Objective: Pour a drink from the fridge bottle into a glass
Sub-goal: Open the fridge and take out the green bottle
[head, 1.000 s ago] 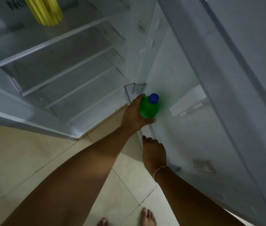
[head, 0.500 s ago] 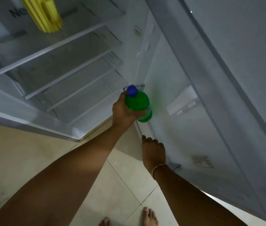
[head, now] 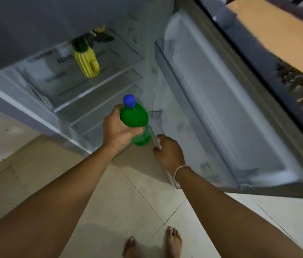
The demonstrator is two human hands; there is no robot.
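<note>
left hand gripping green bottle, right hand on fridge door

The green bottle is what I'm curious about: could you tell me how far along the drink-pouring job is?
Done: the green bottle is out of the fridge door, gripped in the left hand. In hand: the right hand rests on the open door's edge, probably to close it. Left: the blue cap is on, no glass is in view, and nothing is poured.
</note>
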